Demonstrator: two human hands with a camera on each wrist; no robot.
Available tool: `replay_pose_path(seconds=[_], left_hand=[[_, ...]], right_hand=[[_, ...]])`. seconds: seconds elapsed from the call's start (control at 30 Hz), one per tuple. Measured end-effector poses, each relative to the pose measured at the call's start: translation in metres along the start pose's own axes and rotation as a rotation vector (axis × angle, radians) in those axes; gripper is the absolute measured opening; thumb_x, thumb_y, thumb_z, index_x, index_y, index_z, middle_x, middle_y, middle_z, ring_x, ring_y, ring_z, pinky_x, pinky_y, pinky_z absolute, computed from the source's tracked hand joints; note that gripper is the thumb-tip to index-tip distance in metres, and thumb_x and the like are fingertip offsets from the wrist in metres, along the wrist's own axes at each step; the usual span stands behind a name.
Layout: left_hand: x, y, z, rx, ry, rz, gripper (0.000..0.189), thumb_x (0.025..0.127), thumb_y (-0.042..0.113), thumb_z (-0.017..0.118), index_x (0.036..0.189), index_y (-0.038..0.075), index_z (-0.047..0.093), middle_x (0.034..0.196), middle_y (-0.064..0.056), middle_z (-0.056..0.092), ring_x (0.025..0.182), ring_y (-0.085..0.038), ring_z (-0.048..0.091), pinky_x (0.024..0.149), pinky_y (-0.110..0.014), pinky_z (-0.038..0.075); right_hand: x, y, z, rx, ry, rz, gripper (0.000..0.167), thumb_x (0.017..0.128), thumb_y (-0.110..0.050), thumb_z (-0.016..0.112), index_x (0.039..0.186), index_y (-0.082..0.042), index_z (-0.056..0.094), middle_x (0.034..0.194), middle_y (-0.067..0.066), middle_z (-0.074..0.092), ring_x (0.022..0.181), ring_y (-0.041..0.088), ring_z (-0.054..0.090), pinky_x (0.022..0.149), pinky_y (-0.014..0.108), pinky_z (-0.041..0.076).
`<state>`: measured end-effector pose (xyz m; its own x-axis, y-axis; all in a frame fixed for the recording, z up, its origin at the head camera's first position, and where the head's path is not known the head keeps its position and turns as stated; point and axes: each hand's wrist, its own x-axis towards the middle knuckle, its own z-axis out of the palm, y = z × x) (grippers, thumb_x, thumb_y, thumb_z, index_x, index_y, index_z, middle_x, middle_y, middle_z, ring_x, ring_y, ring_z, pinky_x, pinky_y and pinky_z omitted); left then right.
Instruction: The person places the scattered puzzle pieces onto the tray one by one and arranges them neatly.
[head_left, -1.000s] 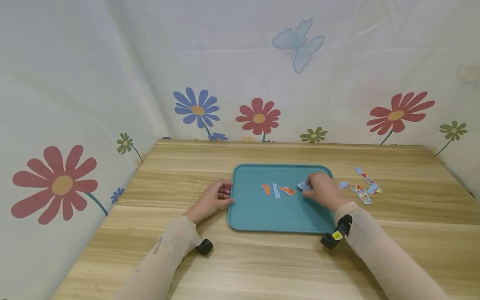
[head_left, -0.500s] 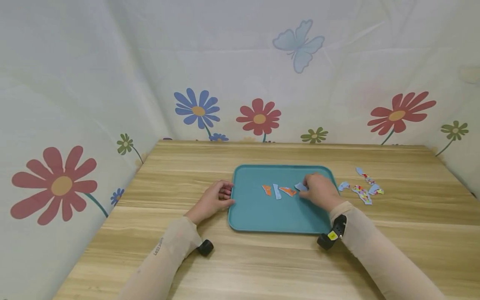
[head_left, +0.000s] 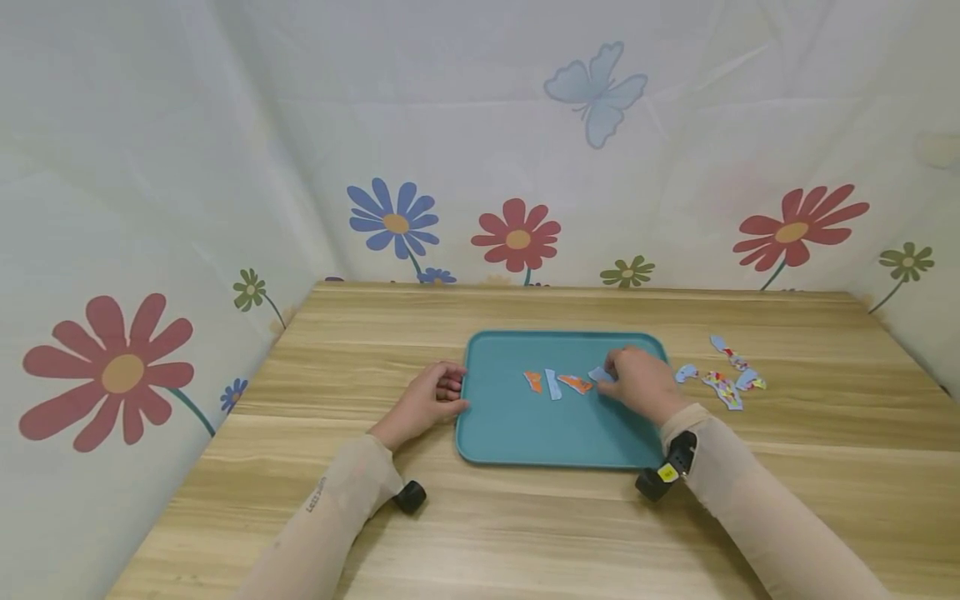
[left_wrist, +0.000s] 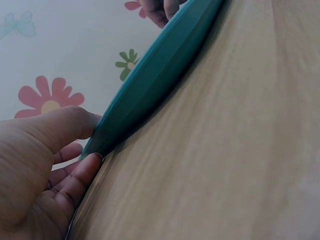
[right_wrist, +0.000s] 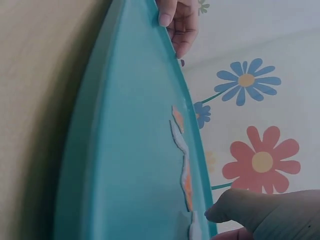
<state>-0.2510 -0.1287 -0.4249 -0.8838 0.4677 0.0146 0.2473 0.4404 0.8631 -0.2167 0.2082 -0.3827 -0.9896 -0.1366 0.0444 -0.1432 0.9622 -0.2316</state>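
Observation:
My left hand [head_left: 429, 400] rests at the left end of the teal tray [head_left: 555, 437], thumb and index fingertips touching its rim, the other fingers loosely bent. In the left wrist view, the thumb tip lies just under the rim. My right hand [head_left: 645, 383] is low over the tray's right half, holding a light-blue torn paper piece [head_left: 599, 374] at its edge between thumb and fingers; part of that piece is hidden. Left of it lie an orange piece [head_left: 576, 384], a narrow pale-blue strip [head_left: 552, 384] and another orange piece [head_left: 532, 382], in a row.
Several blue and multicoloured paper pieces [head_left: 723, 389] lie on the wooden table [head_left: 525, 533], right of the tray. Behind the table hangs a white cloth [head_left: 465, 100] printed with flowers and a butterfly. A black wrist camera [head_left: 410, 497] is strapped at each wrist.
My right hand has slid slightly left with the light-blue paper piece, bringing it close to the orange one, and has stayed there since. The left hand and tray have not moved.

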Motion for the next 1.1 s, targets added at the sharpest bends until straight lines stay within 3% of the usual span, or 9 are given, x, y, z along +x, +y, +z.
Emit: replay_pose_path(seconds=[0.2, 0.37, 0.5, 0.77, 1.1], left_hand=[[0.001, -0.003, 0.0, 0.007, 0.001, -0.005, 0.05, 0.086, 0.007, 0.071, 0.131, -0.002, 0.049, 0.117, -0.018, 0.055, 0.101, -0.021, 0.058, 0.089, -0.028, 0.051], [0.0, -0.004, 0.0, 0.003, 0.0, 0.004, 0.051, 0.087, 0.008, 0.07, 0.131, -0.003, 0.048, 0.118, -0.02, 0.054, 0.103, -0.025, 0.057, 0.09, -0.033, 0.051], [0.0, -0.003, 0.0, -0.005, -0.003, 0.007, 0.051, 0.087, 0.008, 0.07, 0.132, -0.004, 0.048, 0.119, -0.021, 0.054, 0.104, -0.027, 0.057, 0.091, -0.035, 0.05], [0.001, -0.003, 0.0, 0.017, 0.002, -0.001, 0.05, 0.087, 0.007, 0.07, 0.131, -0.001, 0.049, 0.116, -0.017, 0.055, 0.101, -0.021, 0.058, 0.087, -0.026, 0.051], [0.001, -0.002, -0.001, 0.008, -0.007, 0.004, 0.051, 0.087, 0.008, 0.07, 0.132, -0.002, 0.048, 0.117, -0.019, 0.055, 0.103, -0.025, 0.059, 0.09, -0.033, 0.051]], right_hand=[[-0.002, 0.002, -0.008, 0.012, -0.004, -0.003, 0.033, 0.086, -0.028, 0.069, 0.102, 0.001, 0.068, 0.095, 0.016, 0.068, 0.083, 0.026, 0.064, 0.07, 0.042, 0.055], [-0.004, 0.005, -0.014, 0.027, -0.018, 0.001, 0.033, 0.087, -0.027, 0.068, 0.105, 0.0, 0.067, 0.098, 0.017, 0.068, 0.085, 0.028, 0.064, 0.07, 0.043, 0.054], [-0.006, 0.005, -0.018, 0.028, -0.002, -0.007, 0.032, 0.087, -0.025, 0.067, 0.106, 0.0, 0.067, 0.096, 0.016, 0.068, 0.086, 0.027, 0.064, 0.072, 0.043, 0.053], [-0.012, 0.009, -0.028, 0.034, 0.042, -0.022, 0.029, 0.088, -0.022, 0.066, 0.106, 0.001, 0.067, 0.095, 0.016, 0.067, 0.082, 0.026, 0.064, 0.071, 0.043, 0.053], [-0.022, 0.018, -0.037, 0.045, 0.066, -0.008, 0.029, 0.088, -0.021, 0.066, 0.106, 0.002, 0.066, 0.097, 0.018, 0.066, 0.08, 0.027, 0.063, 0.07, 0.043, 0.053]])
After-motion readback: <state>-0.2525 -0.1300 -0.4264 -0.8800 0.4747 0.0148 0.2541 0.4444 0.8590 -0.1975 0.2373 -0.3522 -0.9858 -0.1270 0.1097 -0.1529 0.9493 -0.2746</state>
